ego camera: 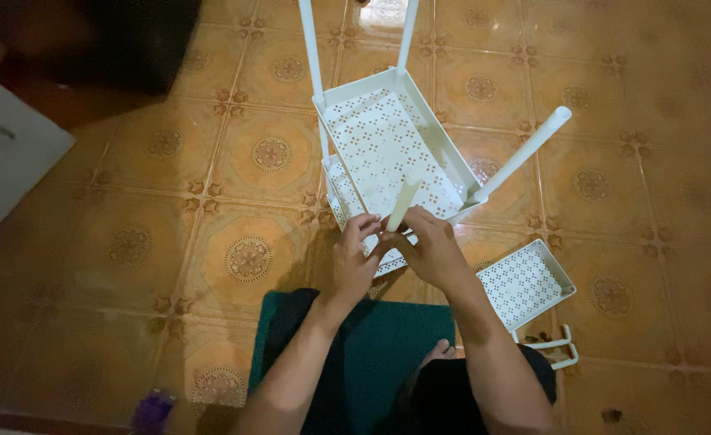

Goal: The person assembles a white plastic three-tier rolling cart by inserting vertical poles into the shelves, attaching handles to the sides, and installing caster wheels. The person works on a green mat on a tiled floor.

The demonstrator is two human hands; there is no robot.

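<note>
The white tube (pixel 402 205) is standing at the near corner of the perforated shelf (pixel 388 149), which is lying on the tiled floor (pixel 210 177). I am closing my left hand (pixel 355 262) and right hand (pixel 430 248) around its lower end, fingers curled on it. It is looking like light, stiff, smooth plastic, maybe slippery, so I am judging a grip low near the joint is best. A smaller tray (pixel 523 282) is lying near.
</note>
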